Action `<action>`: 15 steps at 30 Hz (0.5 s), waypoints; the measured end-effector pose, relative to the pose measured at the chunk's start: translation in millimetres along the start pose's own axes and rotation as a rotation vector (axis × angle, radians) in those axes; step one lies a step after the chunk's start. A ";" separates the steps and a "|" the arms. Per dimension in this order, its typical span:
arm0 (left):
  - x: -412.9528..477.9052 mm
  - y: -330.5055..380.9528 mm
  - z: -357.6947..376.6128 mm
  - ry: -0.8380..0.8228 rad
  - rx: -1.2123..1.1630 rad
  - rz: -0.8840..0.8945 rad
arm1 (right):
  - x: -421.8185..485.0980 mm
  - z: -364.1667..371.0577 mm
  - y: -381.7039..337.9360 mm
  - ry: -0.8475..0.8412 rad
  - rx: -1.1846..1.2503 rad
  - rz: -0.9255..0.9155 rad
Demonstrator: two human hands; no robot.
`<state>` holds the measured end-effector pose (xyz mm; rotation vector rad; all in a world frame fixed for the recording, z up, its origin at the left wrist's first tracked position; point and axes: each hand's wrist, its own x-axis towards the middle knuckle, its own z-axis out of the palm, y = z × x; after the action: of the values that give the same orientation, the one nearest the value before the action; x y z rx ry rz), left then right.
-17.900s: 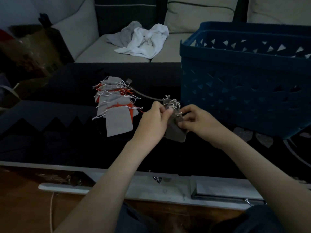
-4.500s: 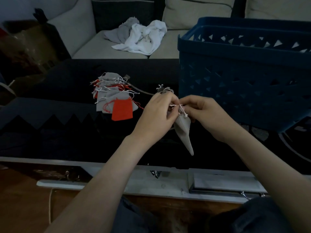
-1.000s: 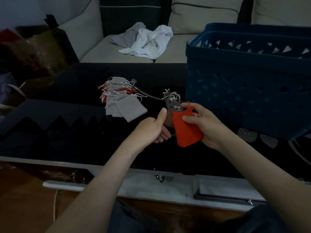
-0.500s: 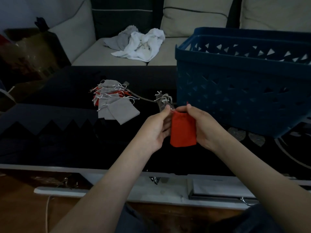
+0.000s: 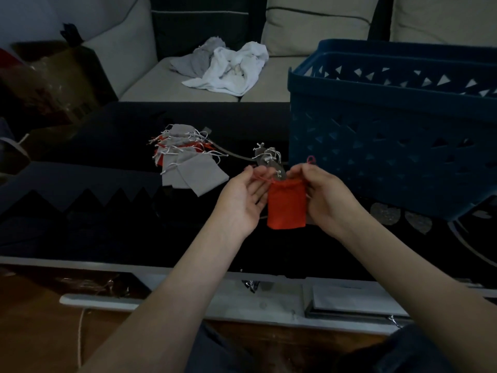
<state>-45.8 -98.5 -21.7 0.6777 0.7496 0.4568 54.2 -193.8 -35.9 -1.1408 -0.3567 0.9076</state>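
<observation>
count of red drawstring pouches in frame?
1 in full: the red drawstring pouch held between left hand and right hand. Red edges also peek from the pouch pile under grey ones; how many are hidden there cannot be told.

Lighting dim. Beige fabric sofa (image 5: 161, 84) with dark grey back cushion (image 5: 199, 30) stands behind black glossy low table (image 5: 80, 211). Brown wooden surface (image 5: 32, 319) below; brown cardboard box (image 5: 53, 82) at left.

Blue basket (image 5: 390, 135) runs off frame at rt edge, its inside hidden behind the wall, while left hand (image 5: 242, 200) & right hand (image 5: 328, 200) cover both sides of red pouch (image 5: 286, 205), which masks part of grey pouches (image 5: 265, 157) behind; pouch pile (image 5: 188, 162) too tangled to count.
</observation>
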 end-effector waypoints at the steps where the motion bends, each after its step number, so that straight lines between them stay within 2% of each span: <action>1: 0.1 1.1 -0.8 0.007 -0.030 -0.005 | 1.2 -0.8 0.2 -0.009 0.078 -0.044; 4: 0.3 5.9 -3.3 0.046 -0.123 0.012 | 4.8 -4.7 -3.5 -0.059 0.314 -0.105; 6: 1.5 9.9 -5.5 0.085 -0.170 0.062 | 7.6 -8.5 -7.8 -0.030 0.452 -0.119; 8: 1.3 13.0 -5.7 0.079 -0.197 0.110 | 9.4 -8.8 -10.6 0.002 0.471 -0.124; 11: 1.7 12.4 -5.0 0.046 -0.151 0.176 | 8.9 -2.9 -10.2 -0.021 0.345 -0.126; 15: 5.5 2.8 -8.3 -0.002 0.365 0.391 | 1.1 2.4 -10.2 -0.082 -0.121 -0.287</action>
<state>-48.8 -90.0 -26.8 1.1775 0.7062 0.6830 57.7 -192.7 -26.0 -1.1303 -0.6321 0.6880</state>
